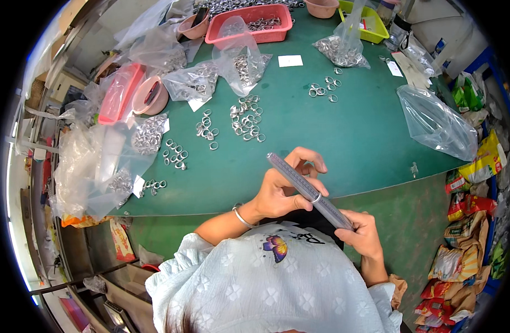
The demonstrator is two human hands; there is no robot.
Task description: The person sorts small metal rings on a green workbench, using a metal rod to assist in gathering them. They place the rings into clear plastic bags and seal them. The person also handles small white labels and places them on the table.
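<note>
Rod [291,176], long and grey, is up in two hands near the front edge of the green table [355,139]. It leans, with its thin end up to the left and its fat end down to the right. One ring [316,198] is around the rod, past the middle toward the fat end.

The left hand [288,186] is on the rod. Its thumb is on the near side, close to the ring, and its fingers bend around the far side, a bit apart. I cannot tell if they touch the ring. The right hand [361,232] pinches the fat end between its thumb and its bent fingers. A bracelet [242,217] is on the left wrist.

Loose rings [246,119] lie on the table in small groups. More rings are in clear bags [241,72] at the left and the back. A pink basket [274,34] at the back has rings in it too. To its right is a yellow-green basket [378,38]. A pink tub [160,101] is at the left, and a white card [290,61] lies near the back. A big clear sack [435,125] lies on the right side.

The person's pale shirt [299,277] has a butterfly [275,248] on it.
</note>
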